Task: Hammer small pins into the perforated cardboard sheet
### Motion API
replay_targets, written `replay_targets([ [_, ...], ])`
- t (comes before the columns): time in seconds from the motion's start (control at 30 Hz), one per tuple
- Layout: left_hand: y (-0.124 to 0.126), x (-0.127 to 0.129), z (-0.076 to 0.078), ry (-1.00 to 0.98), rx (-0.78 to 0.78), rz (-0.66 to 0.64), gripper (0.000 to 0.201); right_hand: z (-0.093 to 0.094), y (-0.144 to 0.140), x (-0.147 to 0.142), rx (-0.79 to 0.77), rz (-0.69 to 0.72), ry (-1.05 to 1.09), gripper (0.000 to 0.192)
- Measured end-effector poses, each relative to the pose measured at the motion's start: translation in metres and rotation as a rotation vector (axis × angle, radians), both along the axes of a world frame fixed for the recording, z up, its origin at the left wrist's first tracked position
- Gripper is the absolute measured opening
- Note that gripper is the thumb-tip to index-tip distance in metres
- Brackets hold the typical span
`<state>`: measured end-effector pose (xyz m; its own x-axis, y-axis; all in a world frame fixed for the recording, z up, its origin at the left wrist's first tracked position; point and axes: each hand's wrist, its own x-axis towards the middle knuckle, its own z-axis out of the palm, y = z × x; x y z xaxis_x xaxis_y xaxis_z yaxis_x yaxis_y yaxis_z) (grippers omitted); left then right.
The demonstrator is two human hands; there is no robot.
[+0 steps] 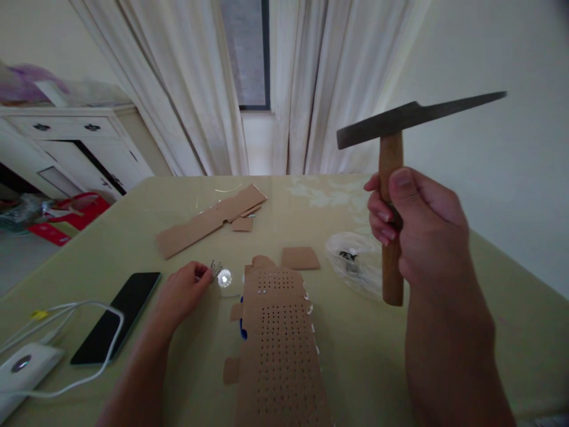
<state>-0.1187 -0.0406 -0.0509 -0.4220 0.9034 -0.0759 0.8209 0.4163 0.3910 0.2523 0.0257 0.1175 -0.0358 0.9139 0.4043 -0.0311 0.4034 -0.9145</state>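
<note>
My right hand is wrapped round the wooden handle of a hammer, held upright above the table with its long, tapering metal head on top. Low over the table on the left, my left hand pinches several thin nails between thumb and fingers. Between my arms lies a cardboard box with rows of small holes in its top. Two nail heads show near its far end. A single nail rests on the table beside the box.
A black phone, a white power bank and a white cable lie at the left. Cardboard strips are further back. A clear plastic bag lies right of the box, near a small cardboard piece.
</note>
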Motion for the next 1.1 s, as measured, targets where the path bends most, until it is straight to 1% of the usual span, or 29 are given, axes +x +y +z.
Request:
replay_targets([
  [0.1, 0.003, 0.002, 0.002, -0.100, 0.105, -0.058, 0.041, 0.003, -0.004, 0.002, 0.033, -0.025, -0.011, 0.037],
  [0.2, 0.003, 0.003, 0.007, -0.235, 0.214, -0.138, 0.054, 0.004, -0.007, 0.004, 0.082, -0.047, -0.050, 0.042],
  [0.27, -0.004, 0.004, 0.012, -0.281, 0.226, -0.217, 0.054, 0.004, -0.008, 0.006, 0.112, -0.046, -0.083, 0.046],
  [0.37, -0.027, 0.006, 0.014, -0.239, 0.185, -0.350, 0.044, 0.003, -0.007, 0.008, 0.118, -0.014, -0.099, 0.049],
  [0.43, -0.047, 0.008, 0.009, -0.192, 0.202, -0.401, 0.037, 0.004, -0.007, 0.008, 0.103, -0.002, -0.073, 0.047],
  [0.5, -0.064, 0.011, 0.001, -0.170, 0.223, -0.447, 0.031, 0.005, -0.007, 0.007, 0.088, -0.004, -0.032, 0.044],
  [0.57, -0.076, 0.014, -0.007, -0.137, 0.218, -0.497, 0.028, 0.006, -0.007, 0.004, 0.072, -0.002, 0.005, 0.041],
  [0.63, -0.082, 0.017, -0.014, -0.093, 0.191, -0.539, 0.028, 0.007, -0.007, 0.001, 0.057, 0.008, 0.040, 0.040],
  [0.8, -0.081, 0.018, -0.020, 0.023, 0.182, -0.570, 0.031, 0.007, -0.008, 0.000, 0.027, 0.031, 0.075, 0.039],
  [0.87, -0.078, 0.019, -0.020, 0.064, 0.131, -0.578, 0.030, 0.006, -0.008, 0.000, 0.042, 0.029, 0.064, 0.039],
  [0.97, -0.075, 0.023, -0.016, 0.148, 0.039, -0.568, 0.030, 0.005, -0.009, 0.002, 0.072, 0.025, 0.051, 0.038],
  [1.03, -0.071, 0.024, -0.012, 0.215, -0.017, -0.561, 0.031, 0.006, -0.009, 0.003, 0.067, 0.024, 0.049, 0.038],
  [1.1, -0.062, 0.023, -0.005, 0.265, -0.042, -0.545, 0.031, 0.006, -0.010, 0.003, 0.053, 0.018, 0.035, 0.040],
])
